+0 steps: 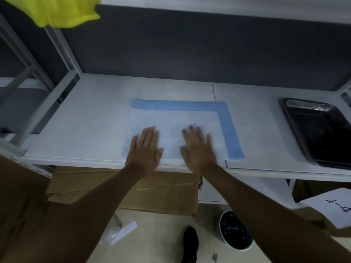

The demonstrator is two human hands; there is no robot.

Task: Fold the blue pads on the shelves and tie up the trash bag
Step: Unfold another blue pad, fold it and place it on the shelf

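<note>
A pad (182, 118), white in the middle with a blue band along its far and right edges, lies flat on the white shelf (85, 114) near the front edge. My left hand (145, 149) rests palm down on the pad's near left part, fingers spread. My right hand (197, 147) lies palm down beside it on the near middle of the pad, slightly blurred. Neither hand grips anything. A small round bin with a dark bag (234, 230) stands on the floor below, partly hidden by my right forearm.
A black metal tray (319, 130) sits at the shelf's right end. Cardboard boxes (152, 190) lie under the shelf and at the left. A white sheet marked "4-4" (334, 205) is at the lower right. Yellow cloth (62, 10) hangs at the top left. A dark shoe (190, 243) is on the floor.
</note>
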